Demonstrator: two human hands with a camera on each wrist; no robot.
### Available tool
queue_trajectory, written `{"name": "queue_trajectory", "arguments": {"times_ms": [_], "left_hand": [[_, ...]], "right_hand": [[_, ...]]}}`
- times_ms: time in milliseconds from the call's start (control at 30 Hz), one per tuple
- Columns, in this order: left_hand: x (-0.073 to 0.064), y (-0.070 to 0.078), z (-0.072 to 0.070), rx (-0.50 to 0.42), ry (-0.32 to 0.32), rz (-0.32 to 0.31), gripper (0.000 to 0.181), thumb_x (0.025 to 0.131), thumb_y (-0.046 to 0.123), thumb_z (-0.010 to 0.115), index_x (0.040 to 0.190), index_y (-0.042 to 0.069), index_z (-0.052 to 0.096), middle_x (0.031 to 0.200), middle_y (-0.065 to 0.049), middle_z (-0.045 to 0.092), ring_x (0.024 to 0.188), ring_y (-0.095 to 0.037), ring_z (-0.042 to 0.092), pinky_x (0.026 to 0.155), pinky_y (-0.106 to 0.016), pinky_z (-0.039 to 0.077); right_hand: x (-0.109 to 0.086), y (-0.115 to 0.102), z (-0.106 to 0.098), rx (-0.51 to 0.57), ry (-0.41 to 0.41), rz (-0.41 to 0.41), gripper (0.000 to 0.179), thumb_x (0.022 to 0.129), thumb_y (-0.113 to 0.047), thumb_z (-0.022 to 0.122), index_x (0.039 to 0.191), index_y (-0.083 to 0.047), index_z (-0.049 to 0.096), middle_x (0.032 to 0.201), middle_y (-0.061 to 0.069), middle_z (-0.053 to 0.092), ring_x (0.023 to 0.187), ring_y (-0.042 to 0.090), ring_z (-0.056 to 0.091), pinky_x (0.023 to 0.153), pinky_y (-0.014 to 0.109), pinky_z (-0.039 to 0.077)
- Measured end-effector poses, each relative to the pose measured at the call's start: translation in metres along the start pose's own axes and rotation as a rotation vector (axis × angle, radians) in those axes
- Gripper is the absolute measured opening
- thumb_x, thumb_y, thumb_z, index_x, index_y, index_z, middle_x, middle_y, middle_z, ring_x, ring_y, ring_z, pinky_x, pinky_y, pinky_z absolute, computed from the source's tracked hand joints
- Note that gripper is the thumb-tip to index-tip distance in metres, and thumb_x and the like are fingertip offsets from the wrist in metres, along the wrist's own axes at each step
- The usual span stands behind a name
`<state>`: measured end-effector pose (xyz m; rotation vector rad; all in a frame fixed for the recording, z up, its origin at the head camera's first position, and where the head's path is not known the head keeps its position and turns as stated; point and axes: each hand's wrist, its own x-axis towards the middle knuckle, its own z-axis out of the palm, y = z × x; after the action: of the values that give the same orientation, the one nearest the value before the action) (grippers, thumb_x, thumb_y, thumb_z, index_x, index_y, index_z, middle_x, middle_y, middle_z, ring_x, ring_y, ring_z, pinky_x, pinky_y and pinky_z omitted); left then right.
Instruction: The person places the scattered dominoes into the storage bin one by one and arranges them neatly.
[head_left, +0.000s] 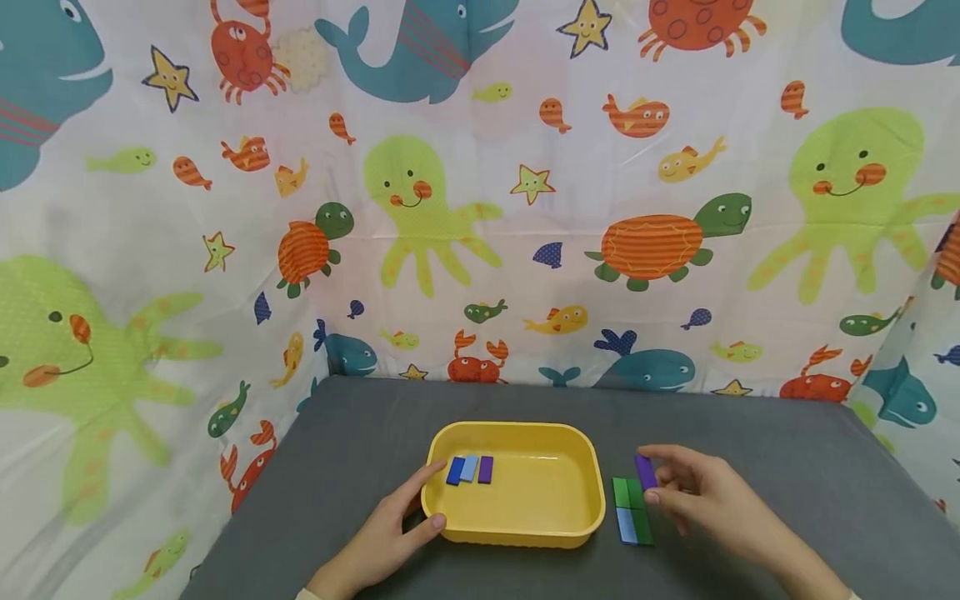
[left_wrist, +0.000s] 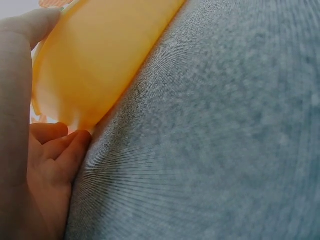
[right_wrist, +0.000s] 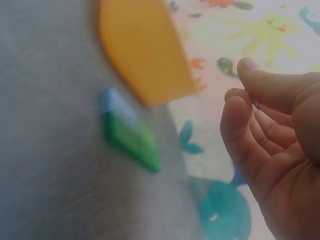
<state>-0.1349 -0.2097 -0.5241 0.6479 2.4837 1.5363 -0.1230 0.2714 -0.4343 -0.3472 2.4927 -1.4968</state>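
A yellow plastic tray (head_left: 525, 533) sits on the dark grey table, with a dark blue tile (head_left: 455, 471), a light blue tile (head_left: 468, 468) and a purple tile (head_left: 486, 470) inside near its left end. My left hand (head_left: 386, 525) holds the tray's left side, thumb by the front corner and fingertips low on its wall in the left wrist view. Between thumb and fingertips, my right hand (head_left: 712, 496) pinches another purple tile (head_left: 645, 472), mostly hidden in the right wrist view. It overlaps the far end of a flat block of green tiles (head_left: 622, 493) and a light blue tile (head_left: 627, 527).
The grey table (head_left: 420, 400) extends around the tray and tile block. Behind it and along both sides hangs a white curtain (head_left: 465, 333) printed with sea animals. The tile block lies just right of the tray.
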Motion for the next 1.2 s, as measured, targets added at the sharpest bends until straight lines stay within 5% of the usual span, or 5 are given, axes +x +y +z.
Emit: {"name": "queue_trajectory", "arguments": {"times_ms": [400,1000,1200], "left_hand": [[0.002,0.005,-0.009,0.04,0.015,0.016,0.067,0.111,0.027,0.068,0.171,0.023,0.038,0.173,-0.006,0.039,0.152,-0.027,0.049,0.113,-0.017,0.037],[-0.004,0.006,-0.001,0.051,0.013,-0.036,0.066,0.111,0.034,0.067,0.17,0.032,0.039,0.173,0.002,0.04,0.153,-0.023,0.048,0.116,-0.023,0.038],[-0.002,0.002,-0.001,0.061,0.007,0.001,0.066,0.112,0.033,0.066,0.171,0.03,0.037,0.173,0.001,0.04,0.152,-0.024,0.05,0.116,-0.025,0.04]], "right_hand": [[0.025,-0.045,0.025,-0.01,-0.033,-0.198,0.055,0.102,-0.023,0.081,0.149,-0.004,0.061,0.1,0.012,0.071,0.066,0.025,0.066,0.058,0.037,0.062],[0.045,-0.055,0.057,0.013,-0.084,-0.16,0.057,0.101,-0.026,0.083,0.149,-0.005,0.061,0.099,0.01,0.071,0.067,0.029,0.064,0.058,0.039,0.061],[0.057,-0.058,0.067,-0.011,-0.079,-0.157,0.052,0.1,-0.024,0.084,0.145,-0.005,0.064,0.095,0.008,0.07,0.064,0.026,0.062,0.055,0.035,0.058]]}}
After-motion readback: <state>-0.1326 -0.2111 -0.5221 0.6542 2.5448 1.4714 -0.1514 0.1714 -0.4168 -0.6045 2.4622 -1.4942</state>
